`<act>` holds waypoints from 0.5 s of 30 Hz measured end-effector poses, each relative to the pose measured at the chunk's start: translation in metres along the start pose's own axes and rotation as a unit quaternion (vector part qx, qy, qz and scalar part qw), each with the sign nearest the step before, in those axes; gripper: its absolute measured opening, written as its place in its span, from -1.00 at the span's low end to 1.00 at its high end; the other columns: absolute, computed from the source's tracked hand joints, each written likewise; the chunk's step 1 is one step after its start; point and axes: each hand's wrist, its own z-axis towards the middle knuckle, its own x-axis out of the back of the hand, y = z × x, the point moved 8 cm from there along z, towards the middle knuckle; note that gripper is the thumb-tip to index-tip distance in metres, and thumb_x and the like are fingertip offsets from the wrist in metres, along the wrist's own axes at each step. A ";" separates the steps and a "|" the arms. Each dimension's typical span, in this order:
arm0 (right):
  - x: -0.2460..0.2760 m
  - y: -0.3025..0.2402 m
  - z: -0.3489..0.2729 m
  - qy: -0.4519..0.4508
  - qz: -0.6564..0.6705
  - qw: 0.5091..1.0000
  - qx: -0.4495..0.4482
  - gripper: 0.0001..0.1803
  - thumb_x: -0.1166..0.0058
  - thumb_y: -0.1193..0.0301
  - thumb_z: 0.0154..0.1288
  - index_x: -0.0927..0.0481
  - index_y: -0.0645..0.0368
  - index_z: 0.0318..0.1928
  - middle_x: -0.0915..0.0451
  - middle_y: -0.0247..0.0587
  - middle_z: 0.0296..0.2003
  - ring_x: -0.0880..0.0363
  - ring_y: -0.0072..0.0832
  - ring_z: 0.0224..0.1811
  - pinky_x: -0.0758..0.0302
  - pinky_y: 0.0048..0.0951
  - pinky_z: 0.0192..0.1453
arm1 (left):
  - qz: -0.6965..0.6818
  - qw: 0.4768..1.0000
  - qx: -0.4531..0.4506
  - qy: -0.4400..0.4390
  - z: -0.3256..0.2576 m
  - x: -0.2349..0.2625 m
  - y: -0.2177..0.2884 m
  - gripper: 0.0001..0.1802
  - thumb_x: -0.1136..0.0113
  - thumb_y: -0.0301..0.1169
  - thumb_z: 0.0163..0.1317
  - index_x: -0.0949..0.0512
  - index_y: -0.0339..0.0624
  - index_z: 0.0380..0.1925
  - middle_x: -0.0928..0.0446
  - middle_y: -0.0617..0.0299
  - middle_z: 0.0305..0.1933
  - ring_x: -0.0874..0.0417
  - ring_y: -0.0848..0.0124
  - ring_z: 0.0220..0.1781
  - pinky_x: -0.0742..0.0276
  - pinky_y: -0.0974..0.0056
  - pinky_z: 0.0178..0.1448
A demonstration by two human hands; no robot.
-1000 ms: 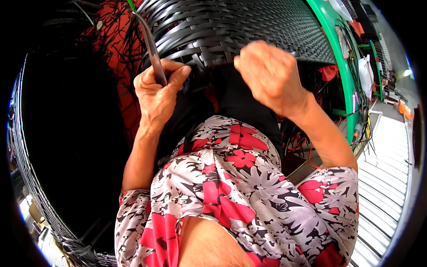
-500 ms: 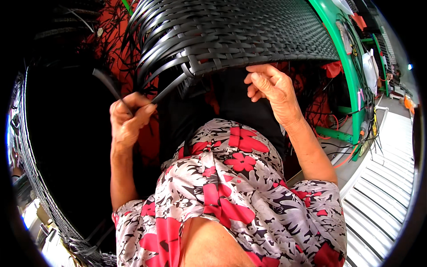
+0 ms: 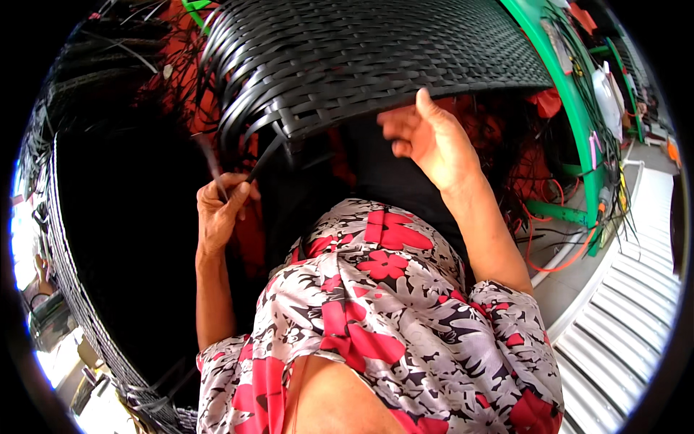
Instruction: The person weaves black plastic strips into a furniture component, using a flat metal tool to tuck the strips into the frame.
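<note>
In front of me lies a black woven panel (image 3: 376, 58) of flat strips, its near edge bound and its left side still loose strands curving down. My left hand (image 3: 223, 210) pinches a black flat strip (image 3: 267, 158) that runs up to the panel's near left corner; the strip's free end sticks up past my fingers, blurred. Close under the near edge, my right hand (image 3: 434, 145) is held with the thumb up and the fingers apart, somewhat blurred. Nothing shows in it. The underside of the panel is in dark shadow.
A green metal frame (image 3: 571, 108) rises at the right, with hanging black strands and an orange cable (image 3: 564, 266). Beyond it lies a white slatted surface (image 3: 614, 304). Red cloth (image 3: 186, 43) with loose strands shows at the upper left. A large dark woven piece (image 3: 79, 289) curves along the left.
My left hand has shifted slightly right and down, still pinching the strip. My right hand has moved a little left and lower, its thumb now raised away from the fingers.
</note>
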 end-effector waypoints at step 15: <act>-0.101 -0.041 0.028 -0.021 -0.788 0.510 0.345 -0.19 0.40 -0.24 0.34 -0.02 -0.05 0.43 0.10 -0.10 0.45 0.20 -0.16 0.51 0.24 0.15 0.45 | -0.131 0.973 -0.062 0.181 0.000 -0.019 0.042 -0.80 -0.06 -0.34 0.36 -0.58 -0.24 -0.30 -0.50 0.37 -0.58 -0.24 0.73 -0.65 -0.08 0.56 -0.57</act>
